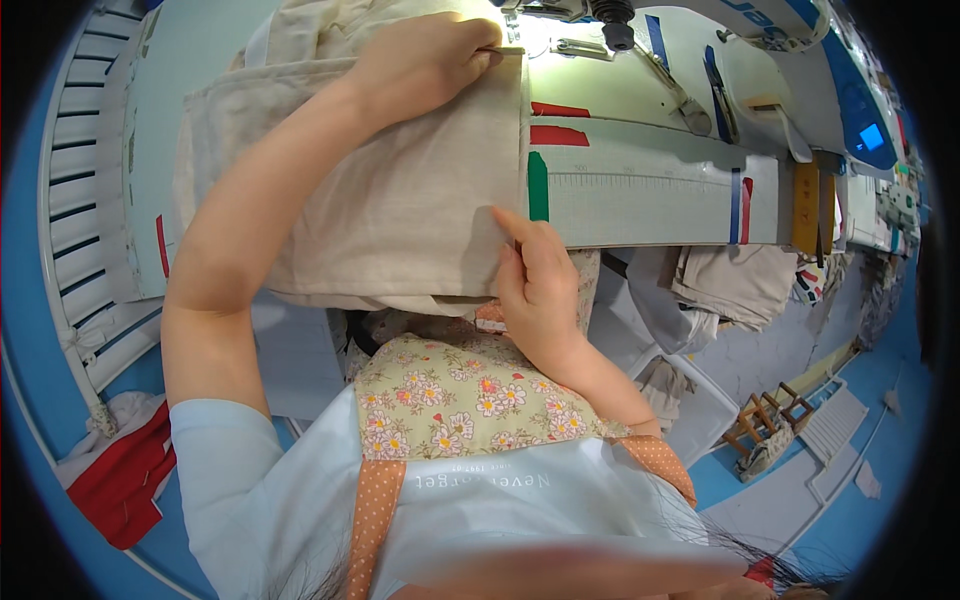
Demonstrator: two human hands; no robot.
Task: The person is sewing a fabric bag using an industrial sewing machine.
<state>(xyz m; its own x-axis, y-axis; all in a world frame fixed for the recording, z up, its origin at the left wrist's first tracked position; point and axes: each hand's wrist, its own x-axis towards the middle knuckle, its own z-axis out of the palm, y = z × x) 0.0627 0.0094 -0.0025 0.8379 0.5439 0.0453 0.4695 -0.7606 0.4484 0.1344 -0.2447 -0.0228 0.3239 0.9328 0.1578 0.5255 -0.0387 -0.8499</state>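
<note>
A layered piece of cream fabric [410,200] lies across the sewing machine's bed, its right edge beside a green tape strip. My left hand [430,65] presses on its far part, fingers closed on a thin metal tool whose tip points right, close under the lit needle area [512,25]. The exact kind of tool is too small to make out. At the near right edge of the fabric is my right hand [540,285]. Its index finger lies on top and the thumb sits close by; the other fingers are hidden, seemingly curled around the edge.
The white sewing machine [770,45] stands at the far right, with tweezers [720,95] on its bed. A ruler scale [640,180] and coloured tapes mark the table. A white slatted rack [80,200] borders the left. Folded cloths [735,285] hang below right.
</note>
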